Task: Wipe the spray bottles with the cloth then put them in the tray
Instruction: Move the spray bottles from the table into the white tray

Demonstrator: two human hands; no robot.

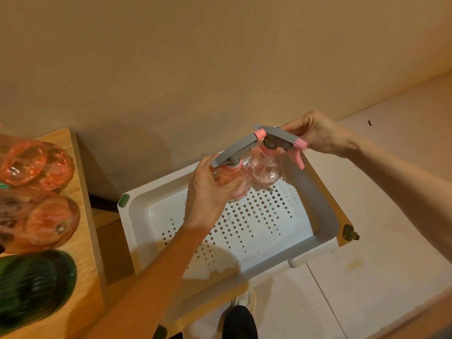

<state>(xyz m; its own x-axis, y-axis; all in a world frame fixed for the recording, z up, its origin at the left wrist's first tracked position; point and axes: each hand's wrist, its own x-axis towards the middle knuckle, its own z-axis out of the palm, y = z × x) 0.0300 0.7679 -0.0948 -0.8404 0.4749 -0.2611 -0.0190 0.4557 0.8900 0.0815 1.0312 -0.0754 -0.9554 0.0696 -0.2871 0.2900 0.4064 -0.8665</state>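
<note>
**Two pink bottles over the white tray**

The left hand (pixel 208 192) wraps its grip round the near bottle (pixel 232 182), a faceted clear-pink globe with a grey spray head, held above the tray (pixel 325 216) at its 12 o'clock end. The right hand (pixel 315 135) pinches the grey head of the far bottle (pixel 265 171), whose base meets the perforated plastic floor. At 9 o'clock, glossy orange and green glass shapes lie on the wooden desk (pixel 80 231), cut off by the frame. No cloth shows.

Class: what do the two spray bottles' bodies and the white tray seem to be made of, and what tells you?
Spray bottles: probably clear pink plastic or glass, glossy; the tray's holes show through them. Tray: apparently moulded white plastic, smooth with a soft sheen, floor punched with round holes.
</note>
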